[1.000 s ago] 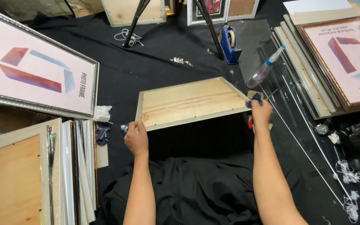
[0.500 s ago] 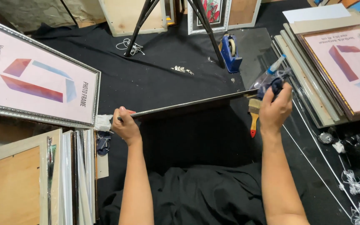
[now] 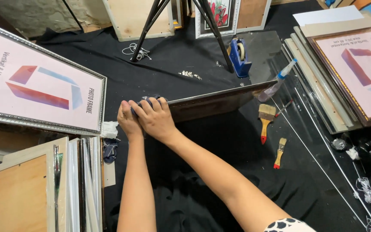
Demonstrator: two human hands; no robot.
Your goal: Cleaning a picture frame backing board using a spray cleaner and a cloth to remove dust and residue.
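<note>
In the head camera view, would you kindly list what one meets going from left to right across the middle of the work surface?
Silver-framed picture → left hand → right hand → upright frame held on edge → larger paintbrush → gold-framed picture.

A big silver picture frame (image 3: 39,86) lies at the upper left. A stack of frames (image 3: 44,184) stands at the lower left. A blue tape holder (image 3: 240,58) sits near the top middle, by the black tripod legs (image 3: 211,25). Two small paintbrushes (image 3: 266,118) lie at the right on the black cloth (image 3: 202,172).
</note>
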